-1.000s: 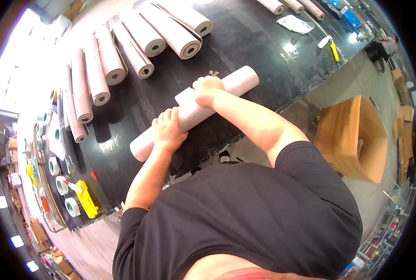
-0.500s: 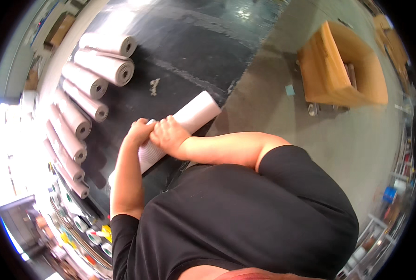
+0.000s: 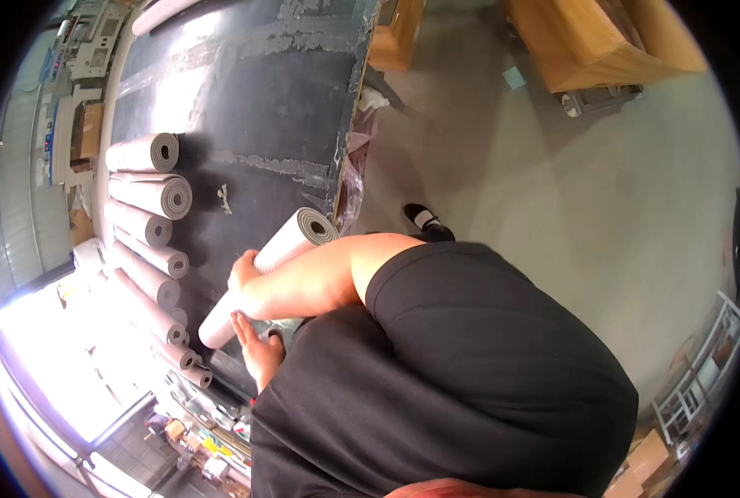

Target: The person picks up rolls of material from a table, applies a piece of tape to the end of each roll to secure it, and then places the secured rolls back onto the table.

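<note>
Pink, the rolled mat [image 3: 280, 247] lies near the person [image 3: 469, 349] on the black worktop [image 3: 274, 116]. The right hand [image 3: 243, 272] rests across it, its grip hidden; the left hand [image 3: 262, 355], thumb apart, touches near its left end, perhaps steadying it. Other rolls [image 3: 147, 195] lie aligned at left, probably for order.

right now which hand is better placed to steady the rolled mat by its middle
Probably the right: the right hand lies around the middle of the rolled mat, while the left hand is lower down, beside the mat's lower end.
</note>
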`<state>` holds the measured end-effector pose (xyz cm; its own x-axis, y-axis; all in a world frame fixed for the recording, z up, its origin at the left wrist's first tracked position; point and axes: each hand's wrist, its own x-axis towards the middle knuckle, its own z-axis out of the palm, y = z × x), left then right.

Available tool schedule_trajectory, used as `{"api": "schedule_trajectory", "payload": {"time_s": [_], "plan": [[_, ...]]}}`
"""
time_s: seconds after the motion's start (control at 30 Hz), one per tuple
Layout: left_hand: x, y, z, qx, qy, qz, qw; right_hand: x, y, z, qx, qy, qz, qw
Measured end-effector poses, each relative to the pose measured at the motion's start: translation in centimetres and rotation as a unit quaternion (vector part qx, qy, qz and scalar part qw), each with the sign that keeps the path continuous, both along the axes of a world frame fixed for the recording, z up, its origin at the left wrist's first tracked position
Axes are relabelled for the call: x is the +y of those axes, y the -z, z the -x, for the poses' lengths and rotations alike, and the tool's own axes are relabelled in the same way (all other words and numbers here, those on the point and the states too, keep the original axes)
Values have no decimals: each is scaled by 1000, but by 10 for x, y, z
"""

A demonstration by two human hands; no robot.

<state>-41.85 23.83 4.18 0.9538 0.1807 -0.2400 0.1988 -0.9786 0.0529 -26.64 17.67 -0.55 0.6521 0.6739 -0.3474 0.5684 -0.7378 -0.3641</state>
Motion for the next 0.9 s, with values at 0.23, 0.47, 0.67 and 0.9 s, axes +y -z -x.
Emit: {"api": "schedule_trajectory", "payload": {"time_s": [0.23,0.47,0.67,0.9], "plan": [[-16,35,-43,-110,139,-207,962,-61,-25,-9,-147,-13,-108,983],[-9,-1,-100,24,-25,-102,994,-59,1,2,-275,24,-59,959],[-30,13,-22,-50,-5,-107,993,-106,-64,-44,144,-113,-9,983],[-47,1,-55,-60,-58,36,996,-91,-29,22,-282,4,-23,959]]}}
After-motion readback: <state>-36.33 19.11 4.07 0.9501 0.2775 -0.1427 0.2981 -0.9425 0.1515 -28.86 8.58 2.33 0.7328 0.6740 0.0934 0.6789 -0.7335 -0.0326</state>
